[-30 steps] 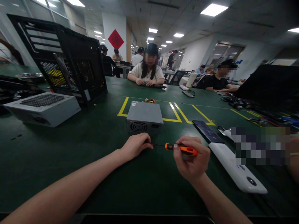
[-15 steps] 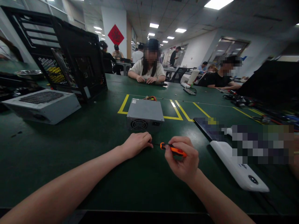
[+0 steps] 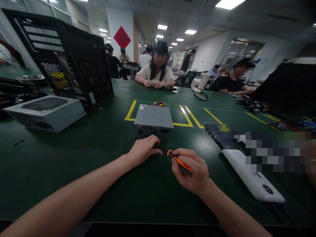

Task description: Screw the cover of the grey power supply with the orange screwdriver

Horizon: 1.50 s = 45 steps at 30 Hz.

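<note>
My right hand (image 3: 192, 169) is closed around an orange and black screwdriver (image 3: 183, 163), whose tip end points left toward my other hand. Its dark shaft barely shows against the green table. My left hand (image 3: 144, 149) is open, thumb apart from the fingers, just in front of a grey computer power supply (image 3: 154, 115). The fingers overlap the lower edge of its fan side in view; whether they touch it I cannot tell. Coloured cables (image 3: 160, 104) show behind the power supply.
A second power supply (image 3: 46, 113) lies at the left, beside an upright black computer case (image 3: 91, 72). To the right is a white elongated device (image 3: 251, 176). Yellow tape (image 3: 184, 125) marks the green table (image 3: 111, 204). A person (image 3: 158, 70) sits opposite.
My left hand has opened its fingers and shifted slightly toward the power supply. In my right hand the screwdriver has tilted more steeply, its handle end lower.
</note>
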Tool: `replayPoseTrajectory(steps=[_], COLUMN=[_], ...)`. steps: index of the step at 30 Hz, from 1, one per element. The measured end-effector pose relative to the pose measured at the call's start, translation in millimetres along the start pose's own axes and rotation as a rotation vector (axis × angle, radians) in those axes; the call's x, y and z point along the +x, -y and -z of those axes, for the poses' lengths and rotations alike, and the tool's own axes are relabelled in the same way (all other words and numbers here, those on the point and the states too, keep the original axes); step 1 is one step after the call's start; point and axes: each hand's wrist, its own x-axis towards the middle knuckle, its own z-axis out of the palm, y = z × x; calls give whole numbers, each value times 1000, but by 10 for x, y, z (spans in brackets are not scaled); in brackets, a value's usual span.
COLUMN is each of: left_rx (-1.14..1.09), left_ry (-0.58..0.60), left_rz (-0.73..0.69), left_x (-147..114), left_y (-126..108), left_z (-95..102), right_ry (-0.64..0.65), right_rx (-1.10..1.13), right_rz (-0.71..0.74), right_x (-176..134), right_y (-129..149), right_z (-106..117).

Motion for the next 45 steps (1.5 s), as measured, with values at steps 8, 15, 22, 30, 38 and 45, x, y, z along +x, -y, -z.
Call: replayPoseTrajectory(steps=[8, 15, 22, 30, 38, 45], left_rx=[-96, -119, -100, -66, -82, -118], left_ry=[-7, -54, -79, -77, -119, -103], left_rz=[35, -5, -30, -11, 29, 84], left_x=[-3, -3, -9, 2, 9, 12], left_y=[32, 30, 19, 13, 8, 0], left_z=[-12, -4, 4, 14, -7, -8], right_ry=[-79, -82, -29, 52, 107, 23], right_rx=[53, 35, 6, 150, 17, -124], right_rz=[-43, 8, 68, 74, 258, 278], right_x=[-44, 10, -55, -54, -69, -96], right_y=[-55, -11, -14, 35, 38, -91], right_z=[5, 20, -9, -25, -25, 35])
